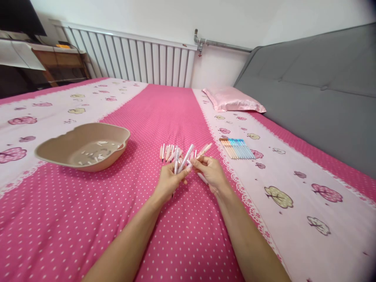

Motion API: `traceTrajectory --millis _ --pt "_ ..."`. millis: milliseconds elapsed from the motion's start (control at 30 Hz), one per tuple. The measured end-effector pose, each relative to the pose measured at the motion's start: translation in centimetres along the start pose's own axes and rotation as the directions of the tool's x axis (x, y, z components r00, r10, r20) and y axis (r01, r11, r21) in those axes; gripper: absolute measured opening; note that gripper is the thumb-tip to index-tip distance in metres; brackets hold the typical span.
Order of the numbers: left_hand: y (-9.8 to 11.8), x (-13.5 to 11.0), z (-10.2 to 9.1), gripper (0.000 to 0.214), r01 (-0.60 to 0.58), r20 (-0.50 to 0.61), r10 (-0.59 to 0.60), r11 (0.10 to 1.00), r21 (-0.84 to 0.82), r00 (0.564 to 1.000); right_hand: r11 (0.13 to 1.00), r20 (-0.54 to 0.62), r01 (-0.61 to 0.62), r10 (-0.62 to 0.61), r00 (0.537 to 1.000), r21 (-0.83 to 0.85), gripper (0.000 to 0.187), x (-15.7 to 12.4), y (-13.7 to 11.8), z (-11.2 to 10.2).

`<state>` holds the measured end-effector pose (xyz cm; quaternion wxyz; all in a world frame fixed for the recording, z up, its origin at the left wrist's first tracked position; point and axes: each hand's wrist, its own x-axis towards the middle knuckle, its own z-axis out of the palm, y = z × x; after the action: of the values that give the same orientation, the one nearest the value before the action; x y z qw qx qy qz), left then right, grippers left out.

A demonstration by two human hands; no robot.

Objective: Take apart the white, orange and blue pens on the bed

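Observation:
My left hand (169,181) is closed around a bunch of pale pens (179,159) that fan upward from its fingers. My right hand (210,172) pinches one pen (203,151) at its lower end, right beside the bunch, and a further pen pokes out beneath the palm. Both hands meet over the pink dotted bedsheet (164,235). Several more peach-coloured pens (167,151) lie on the sheet just behind my hands.
A beige shallow tray (53,154) with small white bits in it sits to the left. A neat row of peach and blue pens (236,148) lies to the right. A pink pillow (233,99), grey headboard (317,94) and white radiator (132,56) stand behind.

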<state>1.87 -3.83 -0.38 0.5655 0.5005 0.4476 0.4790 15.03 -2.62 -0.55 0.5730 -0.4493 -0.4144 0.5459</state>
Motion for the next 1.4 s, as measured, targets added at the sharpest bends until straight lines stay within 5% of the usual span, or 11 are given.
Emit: traceTrajectory --millis 233,400,533,633,767,933,1200,1400 --pt "-0.2 0.2 -0.4 0.026 0.221 0.136 -0.196 0.954 -0.204 0.971 0.999 0.041 -0.039 0.039 0.998 -0.004 0.025 -0.2 -0.7 -0.3" --pt "0.3 0.3 -0.7 0.029 0.371 0.288 -0.288 0.88 -0.296 0.913 0.992 0.187 -0.079 0.059 0.981 0.101 0.024 -0.5 -1.4 -0.3" --pt "0.2 0.3 -0.6 0.032 0.187 0.076 -0.175 0.96 -0.209 0.982 0.973 0.103 -0.12 0.101 0.99 0.197 0.023 -0.4 -1.6 -0.3" --pt "0.0 0.3 -0.5 0.029 0.015 -0.116 -0.023 0.998 -0.068 0.993 0.972 -0.006 -0.086 0.089 0.996 0.22 0.019 -0.3 -1.6 -0.4" --pt "-0.3 0.6 -0.5 0.026 -0.126 -0.132 0.128 0.992 0.027 0.983 0.974 -0.038 -0.06 0.07 0.997 0.218 0.02 -0.2 -1.5 -0.2" --pt "-0.4 0.6 -0.6 0.019 -0.139 -0.13 0.146 0.988 0.066 0.981 0.969 -0.045 -0.047 0.06 0.997 0.244 0.021 -0.2 -1.3 -0.1" --pt "-0.5 0.3 -0.7 0.04 0.039 -0.076 -0.043 0.998 -0.049 0.996 0.972 -0.076 -0.014 0.032 0.997 0.233 0.021 -0.3 -1.3 0.1" --pt "-0.5 0.7 -0.8 0.036 -0.062 -0.214 0.054 0.998 -0.027 0.975 0.977 -0.095 -0.011 0.032 0.995 0.214 0.023 -0.2 -1.2 0.0"
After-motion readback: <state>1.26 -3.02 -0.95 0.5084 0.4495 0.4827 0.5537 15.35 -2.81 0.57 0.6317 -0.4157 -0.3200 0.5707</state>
